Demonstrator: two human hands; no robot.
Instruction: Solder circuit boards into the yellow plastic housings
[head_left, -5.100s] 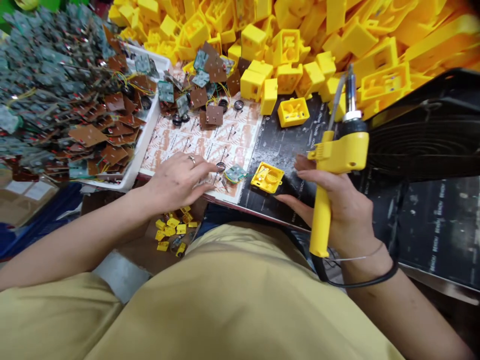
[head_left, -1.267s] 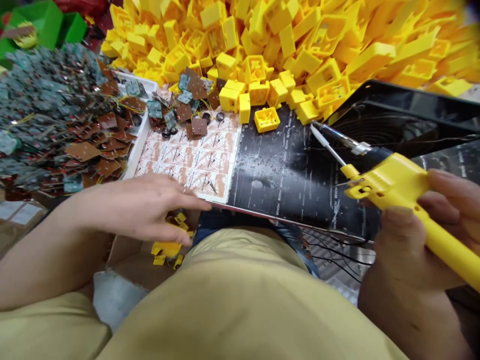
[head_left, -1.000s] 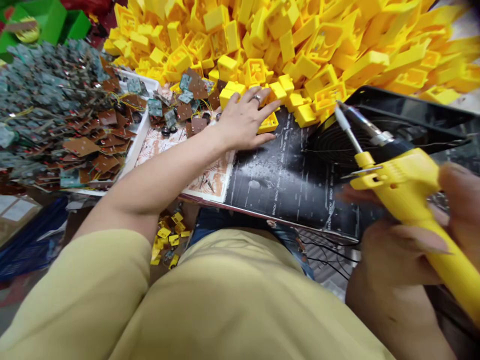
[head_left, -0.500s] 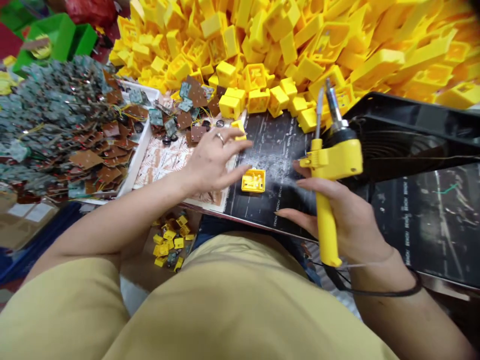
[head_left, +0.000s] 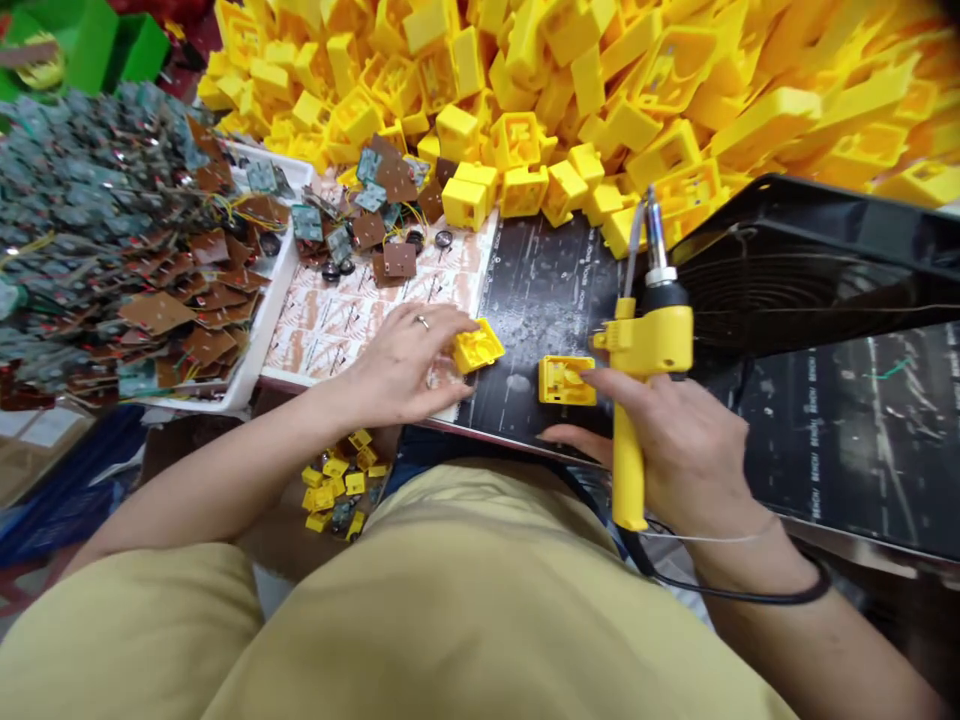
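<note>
My left hand (head_left: 420,362) grips the edge of a small yellow plastic housing (head_left: 480,346) between thumb and fingers. The housing is tilted, its hollow side up, over the left part of the black mat (head_left: 517,290). A yellow soldering gun (head_left: 649,340) is held in my right hand (head_left: 686,440), its metal tip pointing away from me. At the fingertips of that hand lies a second open yellow housing (head_left: 564,382). Its right edge meets a finger, and molded shapes show inside.
Yellow housings (head_left: 450,70) form a big heap at the back. A white tray (head_left: 274,300) piled with circuit boards stands left, with loose boards (head_left: 397,260) beside it. A black fan-like frame (head_left: 765,250) is at right. More yellow pieces (head_left: 337,480) lie below the table edge.
My left hand has drawn a yellow housing nearer to me. The other housing has shifted right, to the fingers of my right hand. The soldering gun has moved slightly left.
</note>
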